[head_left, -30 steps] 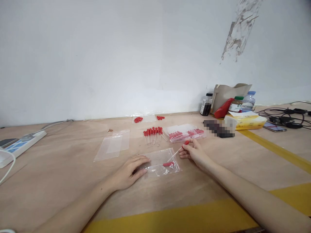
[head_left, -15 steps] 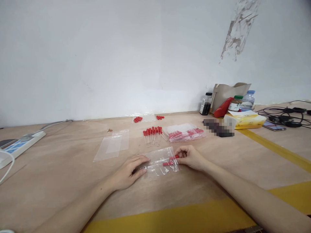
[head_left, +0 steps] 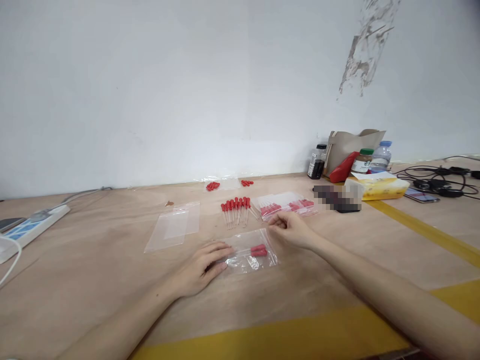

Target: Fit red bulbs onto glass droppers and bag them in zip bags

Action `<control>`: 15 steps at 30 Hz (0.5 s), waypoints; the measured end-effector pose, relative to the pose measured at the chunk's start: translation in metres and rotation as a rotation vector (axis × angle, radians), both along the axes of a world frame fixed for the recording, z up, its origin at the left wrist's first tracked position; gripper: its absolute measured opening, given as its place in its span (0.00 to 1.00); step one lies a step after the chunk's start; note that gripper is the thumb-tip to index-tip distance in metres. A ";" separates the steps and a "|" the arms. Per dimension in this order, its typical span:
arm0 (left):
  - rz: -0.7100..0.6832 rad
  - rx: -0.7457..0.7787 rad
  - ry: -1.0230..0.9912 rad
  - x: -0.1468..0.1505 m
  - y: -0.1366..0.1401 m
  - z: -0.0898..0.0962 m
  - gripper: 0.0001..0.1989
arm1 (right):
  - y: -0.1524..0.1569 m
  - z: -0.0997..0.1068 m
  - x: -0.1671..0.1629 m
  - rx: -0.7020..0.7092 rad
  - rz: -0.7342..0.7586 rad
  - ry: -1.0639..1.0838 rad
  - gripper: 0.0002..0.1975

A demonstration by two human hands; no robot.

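Resting over the left end of a clear zip bag, my left hand pins it to the table, thumb and fingers either side of its edge. Inside the bag lie two droppers with red bulbs, bulbs to the right and clear stems to the left. My right hand hovers by the bag's upper right corner, fingers loosely curled and no object visible in them. Beyond the bag is a row of loose red-bulbed droppers. Filled bags of droppers lie right of that row, partly behind my right hand.
Flat clear bags lie on the left. Red bulbs rest on plastic near the wall. A power strip sits far left. At right are a dark bottle, a tissue pack, a phone and black cables.
My right hand has let go of a dropper and moved up, away from the bag's right end. Both droppers now lie fully inside the bag. My left hand has stayed in place.
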State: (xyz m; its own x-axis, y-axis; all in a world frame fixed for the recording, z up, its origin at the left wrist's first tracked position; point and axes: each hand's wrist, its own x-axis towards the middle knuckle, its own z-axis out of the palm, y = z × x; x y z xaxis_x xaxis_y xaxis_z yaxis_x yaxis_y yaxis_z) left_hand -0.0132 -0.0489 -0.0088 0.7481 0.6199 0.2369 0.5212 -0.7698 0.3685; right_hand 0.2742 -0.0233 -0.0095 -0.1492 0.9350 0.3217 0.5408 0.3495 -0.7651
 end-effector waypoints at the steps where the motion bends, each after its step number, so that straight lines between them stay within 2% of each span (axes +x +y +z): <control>1: -0.008 0.001 0.005 0.000 0.000 0.000 0.16 | 0.008 0.005 -0.003 0.036 -0.023 -0.065 0.04; 3: -0.022 -0.002 0.004 0.000 0.000 0.000 0.15 | 0.027 0.016 -0.012 0.059 -0.074 -0.189 0.04; 6: -0.018 -0.017 0.001 0.001 -0.001 0.001 0.15 | 0.058 0.025 -0.034 -0.031 -0.225 -0.334 0.07; 11: -0.020 -0.013 0.015 0.003 -0.001 0.002 0.16 | 0.107 0.020 -0.063 -0.097 -0.346 -0.381 0.10; 15: -0.018 -0.009 0.013 0.003 -0.001 0.002 0.15 | 0.130 0.014 -0.071 -0.139 -0.402 -0.404 0.12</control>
